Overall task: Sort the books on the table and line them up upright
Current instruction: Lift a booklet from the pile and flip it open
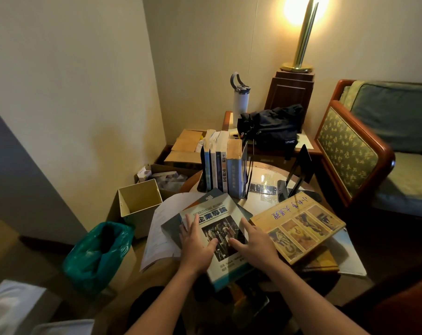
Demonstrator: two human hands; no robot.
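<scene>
Two hands are laid flat on the business textbook (219, 235) at lower centre: left hand (196, 247) and right hand (254, 247), fingers spread, nothing clasped. The book is stacked on a grey-blue book (172, 229) and loose papers (161, 228); a slide or toppled pile is risked if it is lifted carelessly. Its near corner overhangs the round table (265, 176). Its long axis runs from lower centre toward upper left-centre, title end pointed away. Beside it lies the yellow picture book (299, 226). The upright row (225, 165) stands at centre.

Teal-edged book (219, 235), tan picture-panelled book (299, 226), green bag (96, 252)
</scene>
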